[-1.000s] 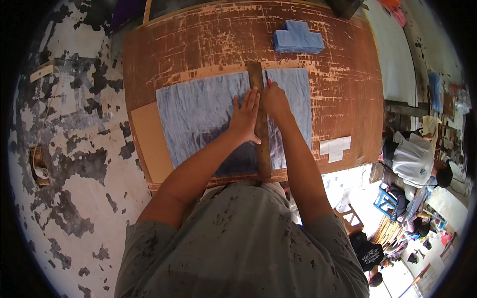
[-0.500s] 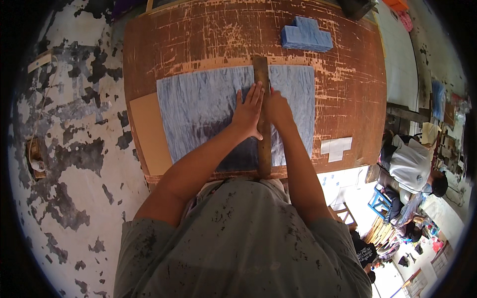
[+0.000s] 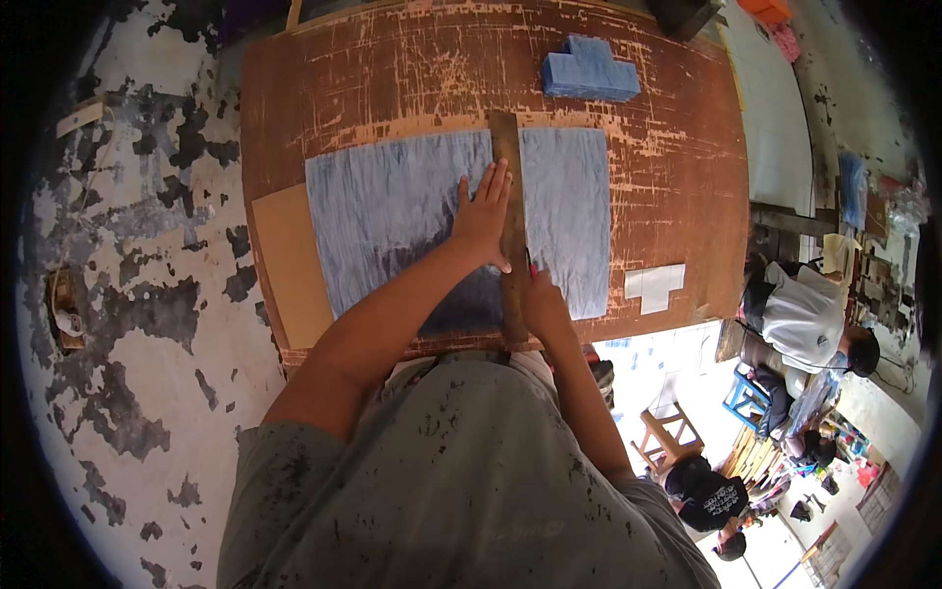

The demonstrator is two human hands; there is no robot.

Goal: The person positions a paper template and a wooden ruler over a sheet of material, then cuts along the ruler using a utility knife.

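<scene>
A sheet of streaky blue-grey paper or fabric (image 3: 392,177) lies on the brown table, with a long flat ruler (image 3: 507,137) across it from far to near. My left hand (image 3: 482,218) is open, its fingers spread, pressing on the ruler and the sheet beside it. At the ruler's right edge, near its lower end, my right hand (image 3: 548,306) is closed around a slim red cutter knife (image 3: 533,268). Most of the knife, including its tip, is hidden by my fingers.
Under the sheet's left side shows brown cardboard (image 3: 291,265). A stack of blue cut pieces (image 3: 590,74) sits at the far right, a pale T-shaped piece (image 3: 654,288) nearer. The tabletop (image 3: 677,177) is heavily scored. People and a wooden stool (image 3: 670,432) are at the lower right.
My right hand has slid along the ruler's right edge toward my body with the knife. My left hand stays on the ruler. The whole view has shifted slightly.
</scene>
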